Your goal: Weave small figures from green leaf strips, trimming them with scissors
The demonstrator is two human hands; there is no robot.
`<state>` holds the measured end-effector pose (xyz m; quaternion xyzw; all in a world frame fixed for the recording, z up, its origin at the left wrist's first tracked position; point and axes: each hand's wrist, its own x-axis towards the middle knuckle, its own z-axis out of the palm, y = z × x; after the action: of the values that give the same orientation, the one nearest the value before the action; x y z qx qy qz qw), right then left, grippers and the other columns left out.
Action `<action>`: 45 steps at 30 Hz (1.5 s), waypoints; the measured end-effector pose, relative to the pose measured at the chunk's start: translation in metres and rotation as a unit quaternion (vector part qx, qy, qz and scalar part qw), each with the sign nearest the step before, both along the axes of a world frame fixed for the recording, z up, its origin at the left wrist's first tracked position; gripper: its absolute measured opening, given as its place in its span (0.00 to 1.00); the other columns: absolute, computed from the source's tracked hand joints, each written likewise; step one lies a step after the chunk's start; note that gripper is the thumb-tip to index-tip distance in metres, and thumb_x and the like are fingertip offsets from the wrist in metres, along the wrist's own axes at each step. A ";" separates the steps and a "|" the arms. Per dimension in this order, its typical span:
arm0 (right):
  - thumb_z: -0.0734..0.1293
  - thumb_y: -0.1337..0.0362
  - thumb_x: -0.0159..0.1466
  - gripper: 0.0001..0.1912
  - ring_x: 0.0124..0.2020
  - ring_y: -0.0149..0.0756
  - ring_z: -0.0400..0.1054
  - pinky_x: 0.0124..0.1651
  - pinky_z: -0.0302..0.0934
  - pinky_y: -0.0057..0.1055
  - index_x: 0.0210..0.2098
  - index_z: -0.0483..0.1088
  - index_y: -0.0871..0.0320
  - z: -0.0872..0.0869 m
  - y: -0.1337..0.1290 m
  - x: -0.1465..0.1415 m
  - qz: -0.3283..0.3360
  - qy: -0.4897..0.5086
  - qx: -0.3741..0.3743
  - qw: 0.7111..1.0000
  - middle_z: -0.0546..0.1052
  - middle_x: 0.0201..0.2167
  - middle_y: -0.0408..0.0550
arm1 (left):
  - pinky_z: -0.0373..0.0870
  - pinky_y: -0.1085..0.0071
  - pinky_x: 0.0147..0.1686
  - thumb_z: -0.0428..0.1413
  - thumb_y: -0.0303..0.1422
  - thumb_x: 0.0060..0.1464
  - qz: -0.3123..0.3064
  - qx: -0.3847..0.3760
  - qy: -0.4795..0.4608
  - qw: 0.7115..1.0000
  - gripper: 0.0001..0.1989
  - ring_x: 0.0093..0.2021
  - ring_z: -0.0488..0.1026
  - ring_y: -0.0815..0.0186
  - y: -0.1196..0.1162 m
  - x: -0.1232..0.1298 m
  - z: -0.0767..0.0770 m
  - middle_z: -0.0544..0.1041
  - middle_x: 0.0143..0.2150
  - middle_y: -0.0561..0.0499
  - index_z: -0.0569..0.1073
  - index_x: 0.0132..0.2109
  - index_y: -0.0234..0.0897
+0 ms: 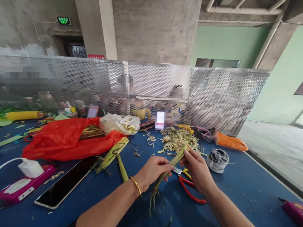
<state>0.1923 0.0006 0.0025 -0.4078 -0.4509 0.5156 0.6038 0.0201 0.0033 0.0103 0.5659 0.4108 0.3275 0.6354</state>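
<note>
A green, dried-looking husk leaf [177, 158] with a frayed lower end slants between my two hands. My left hand [155, 170], below a gold bangle [135, 186], pinches it around its middle. At the upper end, the fingers of my right hand [195, 165] are closed on the leaf. Red-handled scissors [191, 190] lie on the blue table beneath my hands, their blades partly hidden. Left of my hands rest another rolled husk piece [122, 167] and a bundle of husk leaves [113, 154]. A heap of torn husk scraps [178, 139] lies just beyond.
To the left are a red plastic bag [59, 138], a phone [66, 183] and a purple power strip [27, 183]. A spool of grey cord [217, 160] and an orange packet [230, 141] stand right. A perforated metal screen [213, 97] borders the far side; people sit behind it.
</note>
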 end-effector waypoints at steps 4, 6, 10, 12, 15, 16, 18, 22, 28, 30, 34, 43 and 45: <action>0.72 0.52 0.54 0.17 0.21 0.28 0.60 0.27 0.55 0.26 0.24 0.69 0.59 0.001 -0.004 -0.004 0.023 -0.014 -0.026 0.999 0.68 0.17 0.40 | 0.64 0.74 0.26 0.62 0.42 0.42 0.018 -0.003 -0.029 0.999 0.15 0.26 0.70 0.69 -0.002 0.003 -0.005 0.74 0.26 0.53 0.71 0.31 0.35; 0.72 0.53 0.54 0.16 0.20 0.27 0.58 0.26 0.53 0.25 0.24 0.69 0.59 -0.001 -0.007 -0.010 0.048 -0.033 -0.036 0.998 0.67 0.17 0.39 | 0.63 0.74 0.23 0.63 0.42 0.41 0.031 0.012 -0.037 0.999 0.16 0.26 0.69 0.69 -0.002 0.005 -0.008 0.74 0.26 0.54 0.69 0.30 0.36; 0.71 0.54 0.56 0.15 0.21 0.26 0.57 0.26 0.52 0.24 0.25 0.71 0.60 -0.007 -0.011 -0.017 0.070 -0.066 -0.033 0.995 0.66 0.19 0.39 | 0.58 0.76 0.21 0.65 0.41 0.38 0.042 0.031 -0.044 0.998 0.17 0.23 0.64 0.72 -0.004 0.008 -0.012 0.71 0.22 0.56 0.67 0.27 0.36; 0.71 0.53 0.56 0.15 0.22 0.27 0.58 0.27 0.52 0.25 0.25 0.72 0.60 -0.009 -0.011 -0.017 0.065 -0.082 -0.028 0.994 0.67 0.19 0.40 | 0.56 0.76 0.21 0.64 0.41 0.39 0.062 0.024 -0.054 0.996 0.16 0.21 0.62 0.73 -0.004 0.009 -0.013 0.69 0.20 0.57 0.67 0.25 0.35; 0.69 0.52 0.58 0.16 0.22 0.28 0.60 0.28 0.54 0.26 0.26 0.72 0.60 -0.009 -0.009 -0.016 0.057 -0.098 -0.017 0.993 0.69 0.20 0.41 | 0.55 0.75 0.22 0.64 0.43 0.39 0.084 0.003 -0.070 0.994 0.17 0.20 0.59 0.74 -0.004 0.010 -0.013 0.67 0.19 0.57 0.69 0.23 0.35; 0.69 0.52 0.58 0.16 0.22 0.29 0.60 0.28 0.54 0.26 0.27 0.73 0.60 -0.008 -0.009 -0.015 0.056 -0.099 -0.015 0.993 0.69 0.19 0.42 | 0.55 0.75 0.22 0.64 0.43 0.38 0.084 -0.009 -0.080 0.993 0.17 0.20 0.58 0.74 -0.003 0.010 -0.013 0.67 0.19 0.57 0.69 0.22 0.34; 0.69 0.52 0.58 0.16 0.22 0.29 0.60 0.28 0.54 0.26 0.27 0.72 0.60 -0.007 -0.008 -0.015 0.061 -0.091 -0.019 0.994 0.69 0.19 0.42 | 0.55 0.75 0.22 0.65 0.43 0.37 0.063 -0.055 -0.116 0.990 0.17 0.20 0.59 0.74 -0.002 0.009 -0.013 0.69 0.20 0.55 0.71 0.24 0.34; 0.70 0.54 0.57 0.15 0.20 0.27 0.58 0.26 0.52 0.25 0.24 0.70 0.60 -0.005 -0.009 -0.015 0.061 -0.068 -0.031 0.995 0.69 0.18 0.41 | 0.55 0.75 0.23 0.65 0.44 0.36 0.000 -0.148 -0.185 0.971 0.19 0.21 0.61 0.74 0.000 0.008 -0.018 0.70 0.23 0.54 0.73 0.29 0.32; 0.70 0.57 0.54 0.15 0.19 0.25 0.53 0.22 0.47 0.24 0.20 0.66 0.59 -0.007 -0.012 -0.018 0.029 -0.141 -0.023 0.989 0.63 0.16 0.37 | 0.59 0.74 0.28 0.67 0.41 0.35 0.048 -0.009 -0.096 0.994 0.19 0.26 0.65 0.71 -0.006 0.014 -0.022 0.72 0.26 0.54 0.72 0.30 0.33; 0.71 0.57 0.53 0.15 0.18 0.25 0.53 0.22 0.47 0.24 0.19 0.65 0.59 -0.006 -0.013 -0.018 0.054 -0.140 -0.042 0.988 0.63 0.16 0.37 | 0.60 0.74 0.29 0.68 0.39 0.32 0.061 0.010 -0.098 0.993 0.19 0.27 0.65 0.71 -0.008 0.016 -0.021 0.71 0.25 0.55 0.70 0.29 0.33; 0.69 0.59 0.54 0.12 0.18 0.25 0.55 0.23 0.50 0.24 0.20 0.67 0.60 -0.002 -0.014 -0.017 0.069 -0.128 -0.058 0.988 0.65 0.15 0.38 | 0.55 0.75 0.23 0.67 0.42 0.34 0.125 -0.013 -0.071 0.990 0.20 0.22 0.58 0.74 -0.007 0.017 -0.023 0.64 0.19 0.59 0.64 0.23 0.36; 0.66 0.62 0.52 0.10 0.16 0.25 0.57 0.21 0.49 0.24 0.19 0.64 0.58 -0.008 -0.011 -0.014 0.010 -0.220 -0.053 0.974 0.65 0.14 0.38 | 0.56 0.74 0.26 0.55 0.40 0.53 0.156 0.371 0.267 0.875 0.10 0.27 0.67 0.69 -0.003 0.005 -0.022 0.73 0.26 0.55 0.70 0.33 0.38; 0.64 0.63 0.53 0.08 0.15 0.25 0.57 0.21 0.50 0.24 0.19 0.63 0.58 -0.011 -0.011 -0.014 0.002 -0.244 -0.061 0.968 0.64 0.15 0.37 | 0.57 0.74 0.27 0.54 0.35 0.54 0.154 0.477 0.334 0.798 0.06 0.28 0.69 0.68 -0.006 0.003 -0.019 0.74 0.28 0.54 0.69 0.37 0.37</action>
<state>0.1784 -0.0104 -0.0082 -0.5565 -0.5534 0.4281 0.4482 0.0234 -0.0024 -0.0092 0.8008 0.4710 0.3666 0.0495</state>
